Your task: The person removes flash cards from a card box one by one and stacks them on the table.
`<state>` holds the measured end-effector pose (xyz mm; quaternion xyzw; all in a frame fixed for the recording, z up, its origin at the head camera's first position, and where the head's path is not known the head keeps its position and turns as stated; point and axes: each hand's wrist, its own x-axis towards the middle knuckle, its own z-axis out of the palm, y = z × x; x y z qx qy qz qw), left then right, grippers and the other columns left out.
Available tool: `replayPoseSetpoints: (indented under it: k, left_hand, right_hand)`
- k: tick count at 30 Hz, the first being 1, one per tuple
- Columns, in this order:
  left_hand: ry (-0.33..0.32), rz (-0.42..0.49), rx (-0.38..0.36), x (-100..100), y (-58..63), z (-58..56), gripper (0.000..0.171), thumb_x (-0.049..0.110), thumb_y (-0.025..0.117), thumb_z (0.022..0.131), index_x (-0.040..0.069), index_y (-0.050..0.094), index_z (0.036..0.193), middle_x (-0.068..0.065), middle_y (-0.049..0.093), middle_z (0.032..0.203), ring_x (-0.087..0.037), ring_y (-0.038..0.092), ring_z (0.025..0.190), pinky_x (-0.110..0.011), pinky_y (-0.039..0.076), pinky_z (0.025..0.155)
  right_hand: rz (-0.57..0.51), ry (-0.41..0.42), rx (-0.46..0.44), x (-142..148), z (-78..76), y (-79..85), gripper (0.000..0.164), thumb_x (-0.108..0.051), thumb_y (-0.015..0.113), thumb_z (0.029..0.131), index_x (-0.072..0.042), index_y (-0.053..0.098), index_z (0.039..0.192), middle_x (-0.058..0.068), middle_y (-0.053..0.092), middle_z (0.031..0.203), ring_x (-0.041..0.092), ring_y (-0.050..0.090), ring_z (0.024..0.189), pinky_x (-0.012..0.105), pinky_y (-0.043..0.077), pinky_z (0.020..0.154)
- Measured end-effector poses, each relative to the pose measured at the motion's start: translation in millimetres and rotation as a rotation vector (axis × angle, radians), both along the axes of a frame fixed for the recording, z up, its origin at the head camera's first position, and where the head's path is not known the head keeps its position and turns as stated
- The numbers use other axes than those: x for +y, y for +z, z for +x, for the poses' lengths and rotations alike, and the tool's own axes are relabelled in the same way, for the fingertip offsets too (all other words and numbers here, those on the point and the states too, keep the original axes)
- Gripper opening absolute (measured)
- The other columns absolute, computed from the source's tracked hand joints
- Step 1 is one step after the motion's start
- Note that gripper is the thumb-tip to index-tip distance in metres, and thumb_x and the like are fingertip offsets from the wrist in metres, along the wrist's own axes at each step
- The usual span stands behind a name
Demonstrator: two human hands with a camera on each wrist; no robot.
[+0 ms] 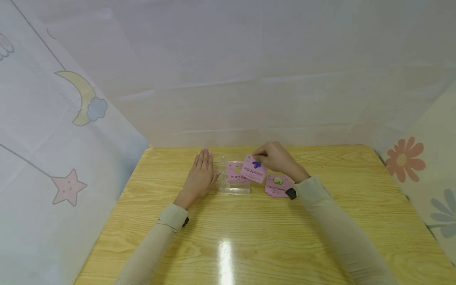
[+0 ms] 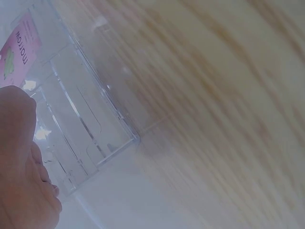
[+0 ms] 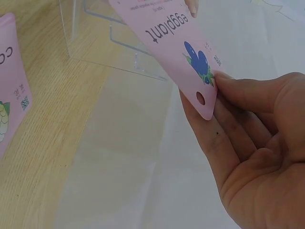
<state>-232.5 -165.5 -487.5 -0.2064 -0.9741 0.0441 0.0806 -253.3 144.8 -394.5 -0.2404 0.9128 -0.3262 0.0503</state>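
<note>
Between thumb and fingers, my right hand pinches a pink eggplant flashcard by its upper corner. In the right wrist view the card shows its punched hole and blue eggplant picture. Below it is a clear plastic box with its lid folded open to the left. A pink marrow card lies in the box, partly covered by the eggplant card. My left hand rests with straight fingers on the lid side of the clear plastic.
Right of the box, a small stack of pink cards with a cauliflower card on top lies partly under my right wrist. The wooden table meets a pale cloth backdrop at its far edge.
</note>
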Motion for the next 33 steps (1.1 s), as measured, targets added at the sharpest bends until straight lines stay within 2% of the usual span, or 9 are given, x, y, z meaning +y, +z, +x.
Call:
replayPoseSetpoints:
  k: [7, 13, 16, 22, 33]
  left_hand:
    - [0.007, 0.021, -0.015, 0.9, -0.4, -0.1, 0.079, 0.046, 0.032, 0.115, -0.01, 0.007, 0.164, -0.032, 0.01, 0.174, -0.043, 0.006, 0.165, -0.053, 0.012, 0.136]
    - [0.0, 0.032, -0.011, 1.1, -1.1, -0.6, 0.08, 0.045, 0.035, 0.114, -0.01, 0.006, 0.164, -0.032, 0.009, 0.174, -0.044, 0.009, 0.165, -0.053, 0.011, 0.136]
    - [0.0, 0.031, -0.012, 0.8, -1.3, -0.7, 0.08, 0.045, 0.035, 0.114, -0.01, 0.006, 0.164, -0.032, 0.008, 0.174, -0.044, 0.009, 0.165, -0.053, 0.011, 0.136]
    - [0.004, 0.038, -0.016, 1.0, -1.4, -1.0, 0.08, 0.044, 0.037, 0.114, -0.01, 0.006, 0.164, -0.032, 0.007, 0.174, -0.043, 0.006, 0.165, -0.053, 0.011, 0.136]
    - [0.006, 0.031, -0.016, 2.3, -0.5, -1.2, 0.08, 0.043, 0.038, 0.114, -0.01, 0.007, 0.164, -0.032, 0.007, 0.174, -0.043, 0.007, 0.165, -0.053, 0.012, 0.136]
  right_hand:
    - [0.008, -0.001, -0.015, 7.0, -1.6, -3.0, 0.022, -0.011, 0.065, 0.104, -0.004, 0.08, 0.118, 0.016, 0.08, 0.116, 0.022, 0.078, 0.095, 0.039, 0.065, 0.084]
    - [-0.004, 0.005, -0.06, 15.8, -6.6, -9.8, 0.023, -0.011, 0.064, 0.104, -0.002, 0.079, 0.119, 0.019, 0.079, 0.116, 0.024, 0.078, 0.096, 0.036, 0.064, 0.082]
    - [-0.002, 0.003, -0.071, 22.0, -9.7, -14.4, 0.023, -0.01, 0.065, 0.103, -0.001, 0.079, 0.119, 0.021, 0.078, 0.118, 0.024, 0.077, 0.096, 0.032, 0.062, 0.078]
    - [0.003, -0.013, -0.099, 33.9, -14.5, -25.3, 0.023, -0.01, 0.065, 0.103, -0.001, 0.079, 0.119, 0.023, 0.077, 0.122, 0.019, 0.073, 0.087, 0.024, 0.05, 0.066]
    - [-0.007, -0.005, -0.127, 52.4, -17.4, -39.8, 0.023, -0.008, 0.065, 0.103, 0.0, 0.078, 0.12, 0.026, 0.074, 0.126, 0.02, 0.077, 0.091, 0.027, 0.061, 0.07]
